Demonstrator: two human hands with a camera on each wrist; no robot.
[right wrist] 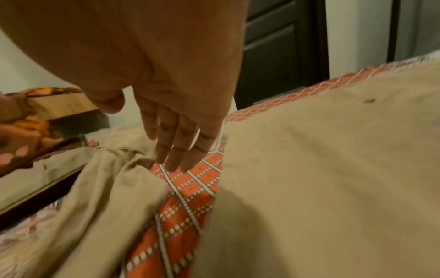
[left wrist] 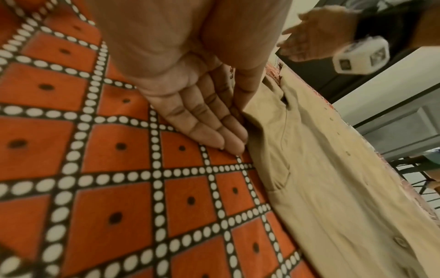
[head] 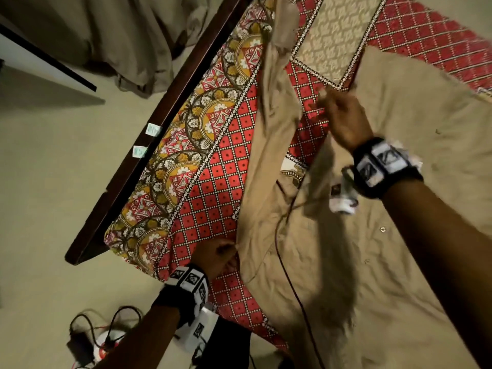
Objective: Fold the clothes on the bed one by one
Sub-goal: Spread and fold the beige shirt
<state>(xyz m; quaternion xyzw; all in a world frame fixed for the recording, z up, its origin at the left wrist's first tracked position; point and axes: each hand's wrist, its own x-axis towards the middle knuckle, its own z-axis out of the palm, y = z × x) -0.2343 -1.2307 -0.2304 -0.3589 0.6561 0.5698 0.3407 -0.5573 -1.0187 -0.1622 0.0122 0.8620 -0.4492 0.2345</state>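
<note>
Beige shirt (head: 372, 235) lies spread over the red patterned bedsheet (head: 221, 182), filling the head view from 3 to 6 o'clock, its lower part cut off. Left hand (left wrist: 202, 112), fingers straight, rests at the shirt's edge. Right hand (right wrist: 176, 131) hovers with fingers extended, gripping nothing; its motion blurs the sleeve (head: 277, 83) at 12 o'clock.

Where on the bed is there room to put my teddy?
Bare red checked bedsheet lies between the bed's dark wooden rail and the beige button-up garment; also beyond the garment, on the cream patterned panel. Near the hands, cloth crowds everything.
</note>
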